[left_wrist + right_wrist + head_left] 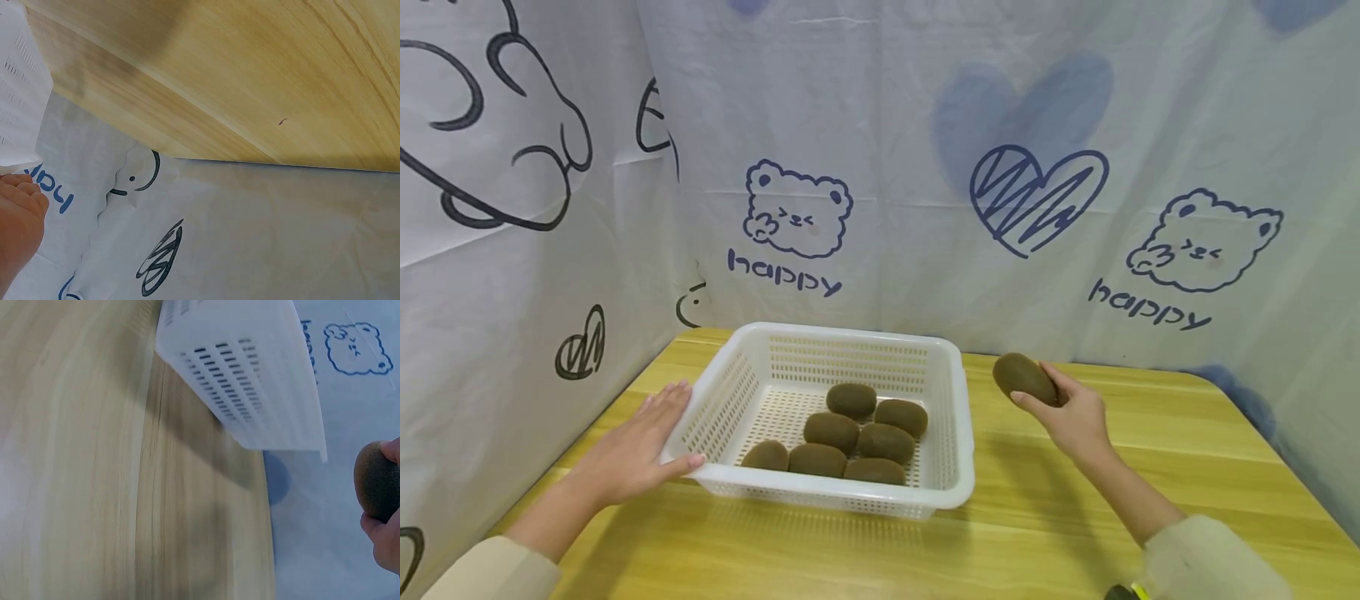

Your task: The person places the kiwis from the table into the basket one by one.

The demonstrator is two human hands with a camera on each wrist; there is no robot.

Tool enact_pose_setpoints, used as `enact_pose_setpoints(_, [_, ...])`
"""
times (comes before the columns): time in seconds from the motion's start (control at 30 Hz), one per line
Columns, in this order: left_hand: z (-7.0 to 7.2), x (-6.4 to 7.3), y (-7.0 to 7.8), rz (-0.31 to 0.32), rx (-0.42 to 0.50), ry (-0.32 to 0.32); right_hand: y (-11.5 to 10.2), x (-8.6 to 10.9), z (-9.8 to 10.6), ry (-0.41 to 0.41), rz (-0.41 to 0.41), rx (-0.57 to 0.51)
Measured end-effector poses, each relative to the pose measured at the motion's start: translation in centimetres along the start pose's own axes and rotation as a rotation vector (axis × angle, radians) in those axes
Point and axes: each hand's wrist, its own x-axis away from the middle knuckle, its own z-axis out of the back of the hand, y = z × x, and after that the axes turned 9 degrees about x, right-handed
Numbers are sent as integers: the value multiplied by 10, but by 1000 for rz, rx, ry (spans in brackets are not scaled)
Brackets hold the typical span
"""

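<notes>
A brown kiwifruit (1024, 378) is pinched between the thumb and fingers of my right hand (1078, 417), held above the table to the right of a white plastic basket (958, 417). The right wrist view shows the same kiwifruit (377, 481) at its right edge, apart from the basket wall (250, 381). Several more kiwifruit (831, 433) lie inside the basket, mostly toward its front and right. My left hand (638, 446) rests along the basket's left rim with its fingers extended and thumb at the front corner. Only part of that hand (22, 215) appears in the left wrist view.
The basket stands on a wood-grain table (1180, 467). White cloth (895, 250) printed with bears and hearts hangs behind the table and along its left side. A small dark and yellow object (1126, 592) shows at the bottom edge, near the right sleeve.
</notes>
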Motion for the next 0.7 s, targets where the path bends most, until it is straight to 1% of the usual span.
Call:
enact_pose_setpoints(0.1, [-1,0,0,3,4,-1,-10,4,-2,-24,28,-4])
enact_pose_setpoints(0.33, [0,0,-1,1,8,0,-33,13,-8,-57,128,-17])
enact_pose_setpoints(0.57, [-1,-1,-1,-4,15,4,-51,20,-24,-99,238,-116])
enact_pose_setpoints(0.7, [0,-1,-1,-9,21,7,-63,22,-36,-122,288,-146])
